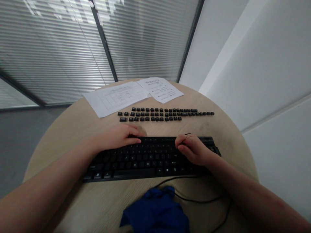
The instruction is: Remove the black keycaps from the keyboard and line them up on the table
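Note:
A black keyboard (136,174) lies across the table in front of me, its lettered keys facing up. My left hand (119,136) grips its back edge on the left, thumb over the top and fingers along the far side. Above the right part of the keys, my right hand (191,147) is closed, fingers curled in and thumb pressed toward them. A thin dark line shows at those fingers; what they hold is hidden. Beyond the keyboard, several loose black keycaps (152,114) lie in three rough rows.
Two printed paper sheets (116,97) overlap at the far side of the round wooden table (233,139). A crumpled blue cloth (155,212) sits near me, beside a looping black cable (201,202). Blinds (145,42) and a white wall (272,71) stand behind.

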Demonstrator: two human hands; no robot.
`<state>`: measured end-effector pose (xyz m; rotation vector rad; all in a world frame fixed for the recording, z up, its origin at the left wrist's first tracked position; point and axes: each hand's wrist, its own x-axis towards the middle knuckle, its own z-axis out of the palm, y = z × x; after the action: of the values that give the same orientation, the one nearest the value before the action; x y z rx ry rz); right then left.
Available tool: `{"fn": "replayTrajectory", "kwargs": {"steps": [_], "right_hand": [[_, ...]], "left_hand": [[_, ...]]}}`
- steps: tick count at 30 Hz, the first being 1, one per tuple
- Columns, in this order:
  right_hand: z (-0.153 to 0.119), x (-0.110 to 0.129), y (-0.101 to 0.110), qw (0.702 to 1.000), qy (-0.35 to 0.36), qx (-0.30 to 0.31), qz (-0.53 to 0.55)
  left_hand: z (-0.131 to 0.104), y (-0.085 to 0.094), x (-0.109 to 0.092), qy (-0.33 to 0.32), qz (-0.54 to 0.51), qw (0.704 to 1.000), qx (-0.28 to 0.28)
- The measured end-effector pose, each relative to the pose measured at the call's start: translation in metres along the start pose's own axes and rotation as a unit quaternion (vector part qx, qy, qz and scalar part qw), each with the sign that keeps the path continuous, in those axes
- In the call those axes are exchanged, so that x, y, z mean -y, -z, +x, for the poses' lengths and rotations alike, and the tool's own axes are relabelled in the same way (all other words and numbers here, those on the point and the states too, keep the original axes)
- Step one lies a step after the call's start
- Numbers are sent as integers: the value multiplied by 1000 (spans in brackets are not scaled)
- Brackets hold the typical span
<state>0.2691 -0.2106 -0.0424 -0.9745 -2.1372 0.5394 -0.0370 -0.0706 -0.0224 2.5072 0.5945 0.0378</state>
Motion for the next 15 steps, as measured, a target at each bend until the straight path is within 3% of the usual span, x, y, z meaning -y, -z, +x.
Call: {"fn": "replayTrajectory", "kwargs": {"steps": [3,11,15], "right_hand": [[-3,0,-2,997,-37,-46,51],[-6,3,-5,989,-57,-84,110],[-9,-1,-4,946,-106,-224,207]], "left_hand": [[-1,-1,0,0,1,1000,-13],[-4,-3,-4,4,20,1000,-24],[-4,-3,-5,0,26,999,-36]]}}
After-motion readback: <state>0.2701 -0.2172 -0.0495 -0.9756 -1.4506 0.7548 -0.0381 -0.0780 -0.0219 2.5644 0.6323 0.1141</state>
